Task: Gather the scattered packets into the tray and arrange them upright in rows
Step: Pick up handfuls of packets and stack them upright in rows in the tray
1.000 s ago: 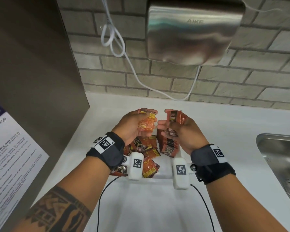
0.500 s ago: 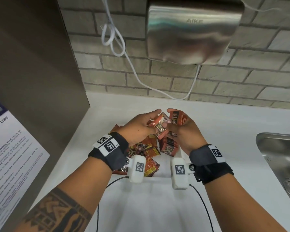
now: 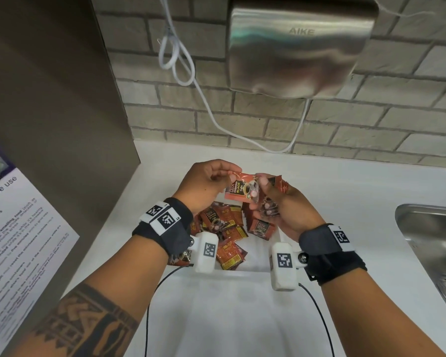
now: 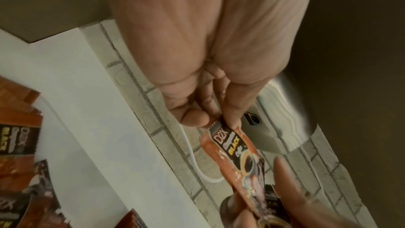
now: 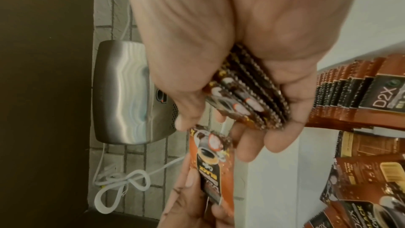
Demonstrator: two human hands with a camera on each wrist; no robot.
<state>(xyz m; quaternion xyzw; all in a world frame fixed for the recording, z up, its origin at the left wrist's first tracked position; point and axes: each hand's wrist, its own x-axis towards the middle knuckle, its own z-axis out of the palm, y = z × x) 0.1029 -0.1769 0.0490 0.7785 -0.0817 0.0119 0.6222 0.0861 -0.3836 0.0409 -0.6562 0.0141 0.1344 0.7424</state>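
At frame centre, the left hand pinches one orange-brown foil coffee packet by its top edge; the right hand clamps a fanned stack of matching packets and touches the single one. Below them, the white rectangular tray holds loose packets left and an upright row right. A steel hand dryer with looped white cord hangs above, and a steel sink sits at the right edge.

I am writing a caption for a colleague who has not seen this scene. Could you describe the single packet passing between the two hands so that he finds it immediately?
Below the steel hand dryer, both hands meet above the white tray. The single packet lies between them, pinched by the left hand. Unlike the bunched stack in the right hand, its printed face shows fully.
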